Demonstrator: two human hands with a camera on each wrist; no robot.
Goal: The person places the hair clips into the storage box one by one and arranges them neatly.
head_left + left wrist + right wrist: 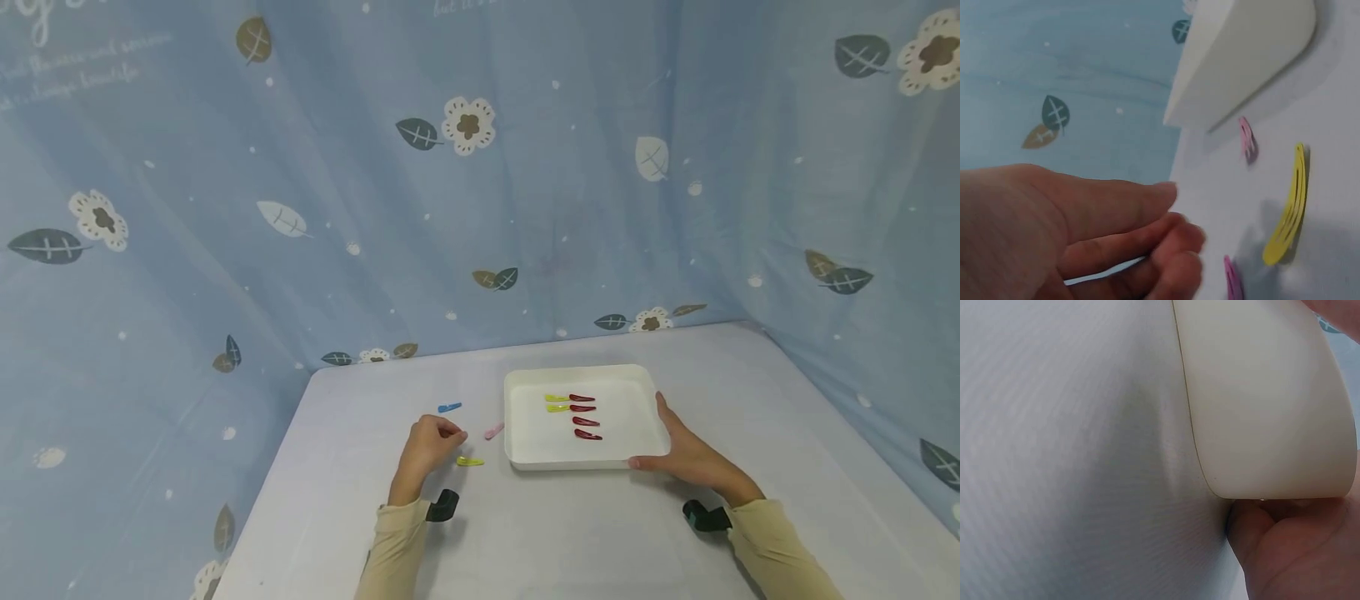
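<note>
My left hand (429,450) hovers over the table left of the tray, fingers loosely curled, with nothing visible between thumb and fingertips. Around it lie a blue hair clip (449,407), a pink hair clip (493,431) and a yellow hair clip (470,461). Below the fingers in the left wrist view, part of a magenta hair clip (1232,280) shows. My right hand (693,454) grips the near right corner of the white tray (570,465), thumb on the front wall and fingers along the right side. Inside it lie two yellow clips (557,408) and several red clips (587,422).
The tray stands on a white-covered table (570,533). A blue patterned curtain (480,208) rises behind the table and along both sides. A dark wrist device (443,505) sits on the left wrist, another dark wrist device (705,517) on the right.
</note>
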